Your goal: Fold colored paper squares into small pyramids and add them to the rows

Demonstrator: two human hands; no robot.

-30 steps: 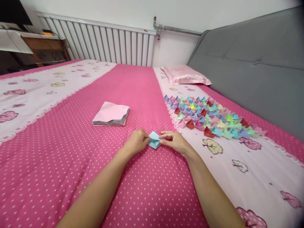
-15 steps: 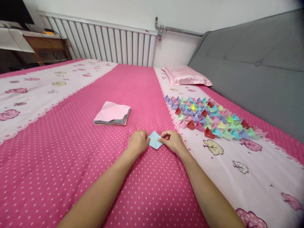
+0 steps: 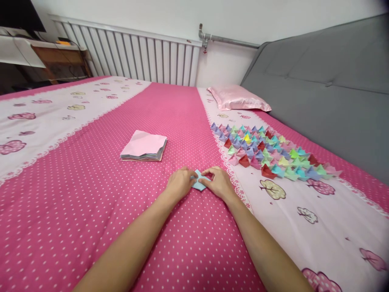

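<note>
A small light-blue folded paper (image 3: 199, 185) lies on the pink dotted bedspread (image 3: 182, 247), between my two hands. My left hand (image 3: 180, 181) has its fingers closed on the paper's left side, the thumb reaching in over its face. From the other side my right hand (image 3: 219, 181) pinches the paper, thumb and index finger near its middle. The fingers cover parts of the folds. Right of my hands stand rows of folded paper boats (image 3: 267, 152) in several colours. Ahead on the left lies a stack of square paper sheets (image 3: 144, 145), a pink one on top.
A pink pillow (image 3: 238, 98) lies at the far right against the grey padded headboard (image 3: 322, 81). Along the back wall runs a white radiator (image 3: 136, 52) with a pipe (image 3: 234, 40). At the far left are a desk (image 3: 57, 56) and a dark screen (image 3: 20, 16).
Both hands' fingers have moved inward over the light-blue paper, covering more of it. Its diamond outline now looks altered at the middle. The boats and the stack have stayed put.
</note>
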